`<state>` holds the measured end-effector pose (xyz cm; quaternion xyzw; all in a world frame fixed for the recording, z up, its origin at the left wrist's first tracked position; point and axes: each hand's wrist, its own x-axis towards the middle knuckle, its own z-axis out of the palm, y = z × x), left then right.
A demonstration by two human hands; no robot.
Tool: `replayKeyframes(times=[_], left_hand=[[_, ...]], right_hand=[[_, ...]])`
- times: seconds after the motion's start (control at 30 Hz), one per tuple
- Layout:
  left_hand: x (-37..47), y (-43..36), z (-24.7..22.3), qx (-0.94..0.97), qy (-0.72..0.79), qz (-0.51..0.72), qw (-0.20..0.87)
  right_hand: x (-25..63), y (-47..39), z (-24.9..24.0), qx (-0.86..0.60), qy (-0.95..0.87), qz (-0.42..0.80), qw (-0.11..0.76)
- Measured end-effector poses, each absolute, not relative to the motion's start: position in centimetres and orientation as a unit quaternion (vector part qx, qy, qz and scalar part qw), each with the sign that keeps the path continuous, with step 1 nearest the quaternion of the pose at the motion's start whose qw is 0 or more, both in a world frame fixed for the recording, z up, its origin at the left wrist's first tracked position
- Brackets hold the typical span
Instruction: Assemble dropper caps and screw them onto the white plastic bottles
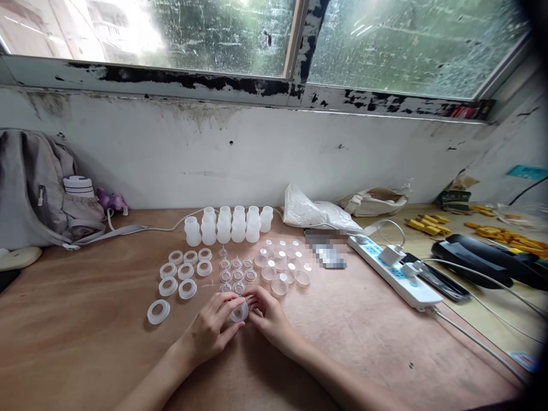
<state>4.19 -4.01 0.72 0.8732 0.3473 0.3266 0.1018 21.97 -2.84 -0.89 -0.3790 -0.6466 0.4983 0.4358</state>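
Near the front middle of the wooden table, a translucent screw ring (240, 311) is between my two hands. My left hand (213, 323) closes thumb and fingers around its left side. At its right side the fingers of my right hand (269, 317) are bent in against it; whether they also pinch a nipple is hidden. Just beyond my fingers stand several clear bottle nipples (237, 275). More screw rings (185, 271) lie to the left, one ring (158, 311) apart and closer to me. Clear round caps (279, 284) sit to the right of the nipples.
Frosted small bottles (223, 227) stand in rows behind the nipples. A plastic bag (312, 211), a blurred-out flat item (327, 251) and a white power strip (398, 277) with cables are to the right. A grey backpack (38, 182) leans at the left.
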Motion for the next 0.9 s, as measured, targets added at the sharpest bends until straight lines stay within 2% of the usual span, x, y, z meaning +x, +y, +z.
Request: replayKeyframes(times=[0.1, 0.33, 0.67, 0.9], left_hand=[[4.2, -4.1, 0.7, 0.873, 0.348, 0.327, 0.099], [4.0, -3.9, 0.9, 0.864, 0.359, 0.347, 0.073], [4.1, -3.9, 0.7, 0.860, 0.337, 0.368, 0.104], [4.0, -3.6, 0.4, 0.854, 0.323, 0.387, 0.127]], right_hand=[[21.9, -2.7, -1.1, -0.364, -0.585, 0.568, 0.450], [22.3, -2.8, 0.0, -0.400, -0.512, 0.588, 0.481], [22.1, -3.5, 1.6, -0.295, -0.411, 0.733, 0.455], [22.2, -3.6, 1.8, -0.255, -0.362, 0.774, 0.452]])
